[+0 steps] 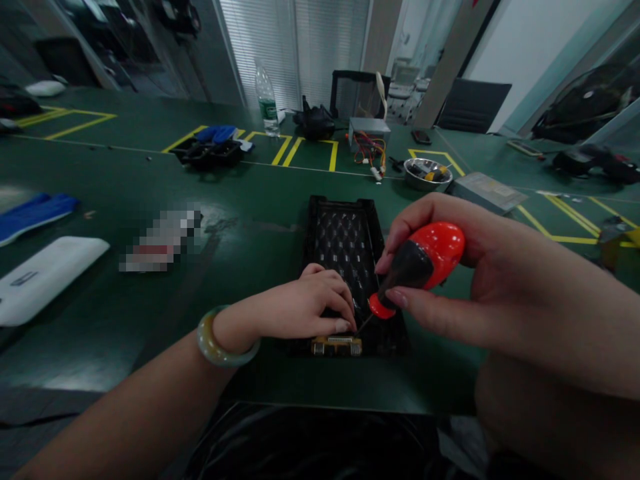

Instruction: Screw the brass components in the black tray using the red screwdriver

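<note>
A black rectangular tray-like part (pixel 345 240) with a quilted inner surface lies on the green table (pixel 250 233) in front of me. At its near end sits a small gold connector board (pixel 336 345). My left hand (pixel 310 308), a pale bangle on the wrist, rests curled on the tray's near end, fingertips pressing by the board. My right hand (pixel 500 287) is closed round a red and black screwdriver (pixel 420 263), its tip pointing down at the tray beside my left fingertips.
A metal bowl (pixel 427 173) with small parts, a grey power supply (pixel 369 130) with coloured wires, a water bottle (pixel 267 100), a black bin (pixel 210 152) and a flat grey drive (pixel 485 190) stand further back. A white device (pixel 45 277) lies at the left.
</note>
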Motion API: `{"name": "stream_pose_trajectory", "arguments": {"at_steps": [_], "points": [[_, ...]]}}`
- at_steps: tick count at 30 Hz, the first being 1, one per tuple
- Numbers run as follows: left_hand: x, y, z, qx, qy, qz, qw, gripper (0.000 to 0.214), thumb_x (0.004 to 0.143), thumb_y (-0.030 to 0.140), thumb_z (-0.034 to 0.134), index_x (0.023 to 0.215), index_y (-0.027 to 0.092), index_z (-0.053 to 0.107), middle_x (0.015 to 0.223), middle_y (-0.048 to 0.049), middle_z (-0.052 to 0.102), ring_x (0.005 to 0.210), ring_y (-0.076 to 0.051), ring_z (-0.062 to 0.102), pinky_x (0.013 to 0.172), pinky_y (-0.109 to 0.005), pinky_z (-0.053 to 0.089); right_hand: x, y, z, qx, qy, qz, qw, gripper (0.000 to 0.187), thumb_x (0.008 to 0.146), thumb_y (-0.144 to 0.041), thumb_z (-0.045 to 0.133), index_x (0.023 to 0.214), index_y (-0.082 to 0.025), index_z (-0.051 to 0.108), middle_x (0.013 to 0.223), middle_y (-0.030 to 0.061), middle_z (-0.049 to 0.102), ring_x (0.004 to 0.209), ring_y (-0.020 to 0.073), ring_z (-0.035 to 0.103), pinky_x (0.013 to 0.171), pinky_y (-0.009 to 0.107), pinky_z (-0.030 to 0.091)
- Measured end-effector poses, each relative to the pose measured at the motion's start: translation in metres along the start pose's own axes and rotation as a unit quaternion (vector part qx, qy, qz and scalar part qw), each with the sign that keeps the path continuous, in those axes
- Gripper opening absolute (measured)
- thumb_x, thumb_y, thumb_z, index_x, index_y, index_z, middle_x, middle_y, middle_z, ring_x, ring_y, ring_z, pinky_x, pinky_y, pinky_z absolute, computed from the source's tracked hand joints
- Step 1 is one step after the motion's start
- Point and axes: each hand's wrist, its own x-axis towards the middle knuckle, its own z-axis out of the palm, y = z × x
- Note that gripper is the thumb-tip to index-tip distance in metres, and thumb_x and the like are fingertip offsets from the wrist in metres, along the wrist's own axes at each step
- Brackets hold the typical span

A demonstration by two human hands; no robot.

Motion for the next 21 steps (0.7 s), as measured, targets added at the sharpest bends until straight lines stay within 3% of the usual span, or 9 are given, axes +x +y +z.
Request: {"name": "stream_pose_trajectory", "arguments": {"at_steps": [5, 9, 12, 16, 21], "points": [[0.001, 0.000, -0.002, 0.006, -0.009, -0.001, 1.000, 0.014, 0.098, 0.033, 0.066, 0.097, 0.029, 0.079, 0.107, 0.0022, 0.076, 0.111, -0.020, 0.061, 0.104, -0.038, 0.026, 0.002, -0.002, 0.000, -0.027, 0.045, 0.013, 0.999, 0.023, 0.080, -0.036, 0.072, 0.097, -0.025, 0.062, 0.091, -0.0005, 0.069, 0.076, 0.0185, 0.064, 0.063, 0.033, 0.052], [0.002, -0.001, -0.005, 0.004, 0.008, -0.023, 1.000, 0.016, 0.098, 0.030, 0.063, 0.098, 0.029, 0.079, 0.108, 0.0029, 0.077, 0.111, -0.018, 0.062, 0.104, -0.038, 0.026, 0.007, 0.001, 0.002, -0.059, 0.139, 0.051, 0.987, 0.023, 0.078, -0.037, 0.070, 0.096, -0.025, 0.063, 0.086, 0.0022, 0.067, 0.072, 0.0214, 0.062, 0.061, 0.037, 0.048], [0.002, -0.007, -0.005, 0.026, 0.081, -0.093, 0.992, 0.019, 0.099, 0.034, 0.060, 0.101, 0.028, 0.078, 0.107, 0.0017, 0.078, 0.110, -0.020, 0.064, 0.102, -0.040, 0.028, 0.017, 0.009, 0.006, -0.094, 0.197, 0.059, 0.974, 0.028, 0.078, -0.035, 0.071, 0.102, -0.023, 0.062, 0.092, 0.0049, 0.067, 0.078, 0.0245, 0.064, 0.070, 0.041, 0.050], [0.003, -0.017, -0.006, 0.045, 0.194, -0.185, 0.962, 0.023, 0.099, 0.040, 0.058, 0.104, 0.028, 0.076, 0.112, 0.0000, 0.077, 0.111, -0.023, 0.065, 0.104, -0.044, 0.030, 0.032, 0.023, 0.015, -0.103, 0.201, 0.063, 0.972, 0.028, 0.079, -0.033, 0.069, 0.103, -0.022, 0.059, 0.096, 0.0056, 0.067, 0.081, 0.0245, 0.063, 0.074, 0.041, 0.050], [0.004, -0.022, -0.007, 0.038, 0.220, -0.207, 0.952, 0.023, 0.099, 0.040, 0.057, 0.104, 0.027, 0.075, 0.111, 0.0000, 0.078, 0.110, -0.023, 0.066, 0.106, -0.046, 0.033, 0.040, 0.033, 0.022, -0.122, 0.194, 0.047, 0.972, 0.024, 0.079, -0.032, 0.069, 0.098, -0.022, 0.057, 0.093, 0.0056, 0.068, 0.079, 0.0222, 0.061, 0.072, 0.040, 0.048]]}}
